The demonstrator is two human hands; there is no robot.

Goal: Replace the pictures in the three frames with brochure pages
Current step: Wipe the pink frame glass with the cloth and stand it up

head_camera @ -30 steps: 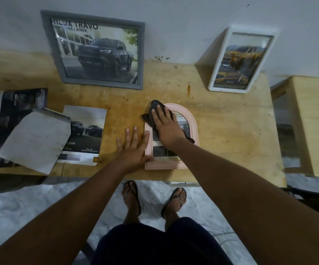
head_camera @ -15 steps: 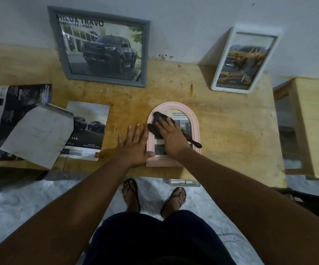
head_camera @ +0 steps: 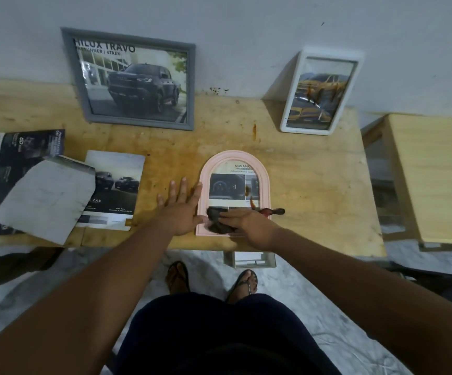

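Pressing cloth (head_camera: 215, 222) on pink frame (head_camera: 235, 155), right hand (head_camera: 252, 226) has flat grip, left hand (head_camera: 182, 210) splayed.

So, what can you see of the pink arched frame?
The pink arched frame, plastic-looking, lies flat on the wooden table near the front edge, arch toward the wall. It holds a brochure page showing a dashboard. The thumb of the left hand touches its left rim; the right hand presses a dark cloth on its lower pane.
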